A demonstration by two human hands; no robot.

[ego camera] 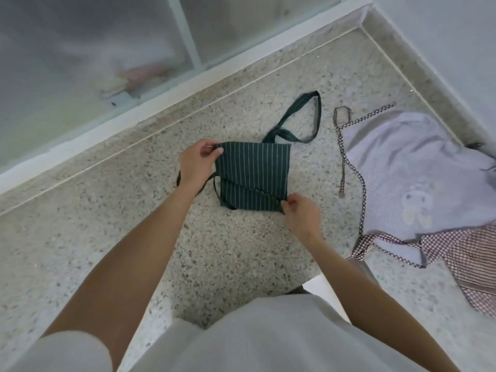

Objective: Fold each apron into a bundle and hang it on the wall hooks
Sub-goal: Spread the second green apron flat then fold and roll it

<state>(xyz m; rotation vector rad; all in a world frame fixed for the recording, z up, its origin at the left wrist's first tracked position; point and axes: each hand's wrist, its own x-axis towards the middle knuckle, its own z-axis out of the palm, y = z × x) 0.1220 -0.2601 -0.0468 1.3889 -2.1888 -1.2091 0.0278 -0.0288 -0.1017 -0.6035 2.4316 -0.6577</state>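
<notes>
I had my left hand (194, 163) pinching the green striped apron (253, 175) at its far corner and my right hand (302, 214) pinching the near corner, probably to keep the folded square flat on the speckled counter (134, 224).

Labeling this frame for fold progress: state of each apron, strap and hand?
green apron: folded into a flat square on the floor, pinched at two opposite corners
neck loop: lies loose on the floor beyond the fold
lilac apron: unfolded, spread and rumpled on the floor
checked tie: trails loose
left hand: pinches the far left corner
right hand: pinches the near right corner
</notes>
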